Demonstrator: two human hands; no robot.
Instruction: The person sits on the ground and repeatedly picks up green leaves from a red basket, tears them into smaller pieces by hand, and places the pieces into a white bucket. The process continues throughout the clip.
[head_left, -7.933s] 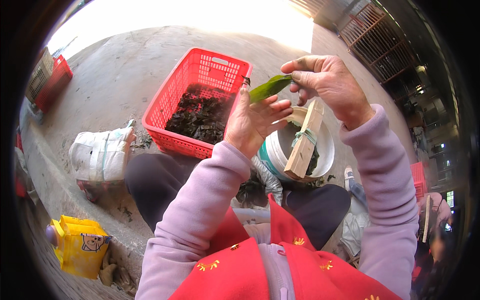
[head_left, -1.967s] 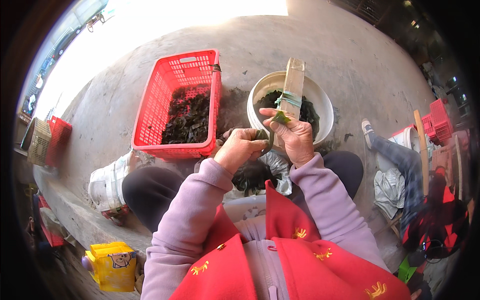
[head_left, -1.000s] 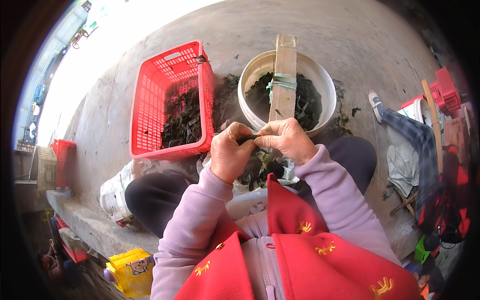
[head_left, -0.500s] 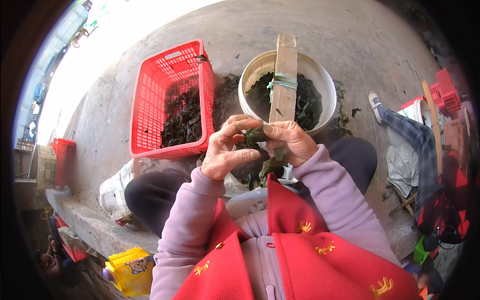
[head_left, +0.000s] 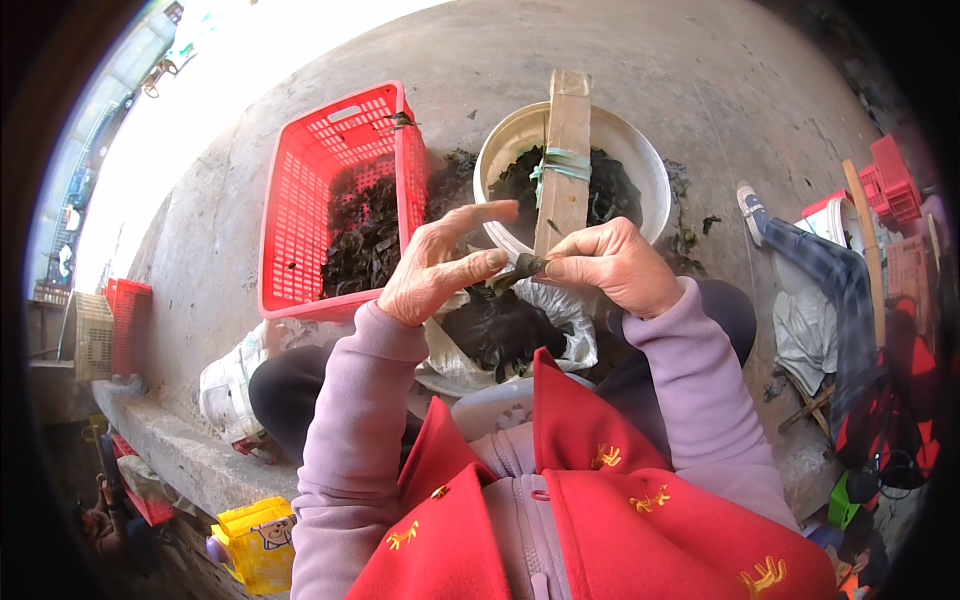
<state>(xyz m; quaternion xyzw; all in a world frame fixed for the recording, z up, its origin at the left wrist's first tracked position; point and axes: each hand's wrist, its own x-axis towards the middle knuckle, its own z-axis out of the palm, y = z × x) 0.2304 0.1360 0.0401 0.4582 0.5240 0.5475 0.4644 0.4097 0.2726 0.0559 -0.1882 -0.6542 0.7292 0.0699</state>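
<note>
My right hand [head_left: 622, 268] pinches a small dark green piece of seaweed [head_left: 527, 266] between thumb and fingers. Opposite it, my left hand [head_left: 440, 268] has its fingers stretched out and apart from the thumb, whose tip is close to the seaweed's left end. Whether that thumb touches the piece is hard to tell. Below both hands, a heap of dark seaweed [head_left: 503, 330] lies in a white plastic sack [head_left: 572, 312] between my legs. Just beyond stands a round whitish tub [head_left: 655, 190] holding more seaweed, with a wooden plank [head_left: 570, 120] across it, tied with green cord.
A red plastic crate [head_left: 300, 180] with seaweed in it stands left of the tub. Seaweed scraps [head_left: 683, 240] lie on the concrete floor. A white bag [head_left: 232, 385] and a yellow bag [head_left: 258, 545] are at left. Another person's leg [head_left: 825, 270] reaches in from the right.
My hands have moved apart, the left one going left and opening its fingers. The right hand has shifted right with the seaweed, and the heap below shows more.
</note>
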